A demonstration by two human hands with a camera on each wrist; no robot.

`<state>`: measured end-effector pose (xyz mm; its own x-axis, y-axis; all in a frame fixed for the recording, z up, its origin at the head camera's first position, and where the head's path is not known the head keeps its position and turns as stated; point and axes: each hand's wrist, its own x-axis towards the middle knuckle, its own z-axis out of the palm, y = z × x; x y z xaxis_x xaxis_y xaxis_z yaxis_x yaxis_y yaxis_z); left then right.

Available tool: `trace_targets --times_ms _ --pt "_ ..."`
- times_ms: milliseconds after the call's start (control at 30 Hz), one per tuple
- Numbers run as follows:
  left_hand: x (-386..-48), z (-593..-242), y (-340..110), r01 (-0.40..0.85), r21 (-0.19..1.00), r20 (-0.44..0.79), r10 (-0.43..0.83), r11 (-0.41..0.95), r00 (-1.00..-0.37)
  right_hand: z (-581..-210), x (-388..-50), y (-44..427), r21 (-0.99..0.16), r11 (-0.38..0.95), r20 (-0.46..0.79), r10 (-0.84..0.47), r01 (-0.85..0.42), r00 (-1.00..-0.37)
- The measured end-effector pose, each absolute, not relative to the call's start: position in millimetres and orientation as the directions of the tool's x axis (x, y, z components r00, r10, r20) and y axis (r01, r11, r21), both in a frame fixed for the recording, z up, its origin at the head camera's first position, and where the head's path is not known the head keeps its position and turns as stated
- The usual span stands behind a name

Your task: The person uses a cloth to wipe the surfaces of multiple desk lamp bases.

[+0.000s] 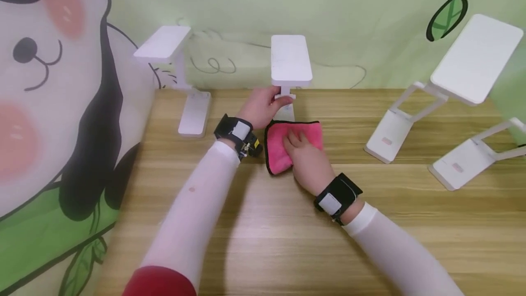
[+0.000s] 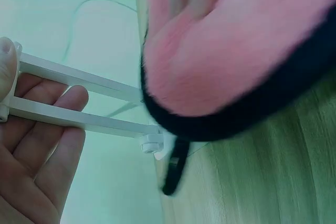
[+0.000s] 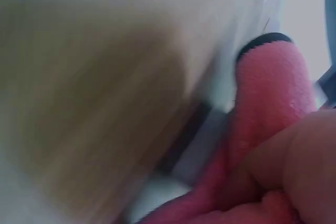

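Note:
In the middle of the table, near the wall, stands a white folding desk lamp (image 1: 291, 58). My left hand (image 1: 260, 106) grips its two-bar arm (image 2: 79, 74) just below the lamp head, with the thumb in front and fingers behind. A pink cloth (image 1: 277, 150) with black edging is in my right hand (image 1: 311, 164), in front of this lamp, and covers part of its base. In the right wrist view the cloth (image 3: 273, 82) is bunched between the fingers. Whether the cloth touches the base is hidden.
A second white lamp (image 1: 195, 113) stands at the left. Two more stand at the right: one lamp (image 1: 390, 136) with its head tilted, another lamp (image 1: 464, 163) partly out of view. Behind the wooden table (image 1: 267, 241) rises a green wall (image 1: 349, 8) with a panda picture.

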<state>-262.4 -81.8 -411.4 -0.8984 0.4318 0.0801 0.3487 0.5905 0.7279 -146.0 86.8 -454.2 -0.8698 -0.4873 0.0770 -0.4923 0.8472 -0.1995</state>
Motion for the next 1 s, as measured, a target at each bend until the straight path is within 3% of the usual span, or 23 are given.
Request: trace_targets --times_ms 200,400,633,767,1000 --pt "-262 -412 -81 0.354 0.708 0.093 0.416 0.612 -0.905 -451 -138 69 -0.210 0.813 0.054 -0.545 -0.543 -0.837" --pt "-262 -413 -80 0.354 0.717 0.089 0.424 0.601 -0.901 -454 -171 55 -0.254 0.780 0.091 -0.569 -0.571 -0.818" --pt "-261 -414 -80 0.345 0.748 0.083 0.435 0.567 -0.897 -460 -199 67 -0.322 0.793 0.081 -0.521 -0.517 -0.849" --pt "-261 -414 -80 0.325 0.772 0.064 0.441 0.546 -0.895 -457 -189 79 -0.341 0.811 0.051 -0.488 -0.475 -0.871" --pt "-262 -416 -80 0.323 0.767 0.073 0.425 0.554 -0.902 -442 -153 84 -0.268 0.851 -0.015 -0.472 -0.451 -0.881"
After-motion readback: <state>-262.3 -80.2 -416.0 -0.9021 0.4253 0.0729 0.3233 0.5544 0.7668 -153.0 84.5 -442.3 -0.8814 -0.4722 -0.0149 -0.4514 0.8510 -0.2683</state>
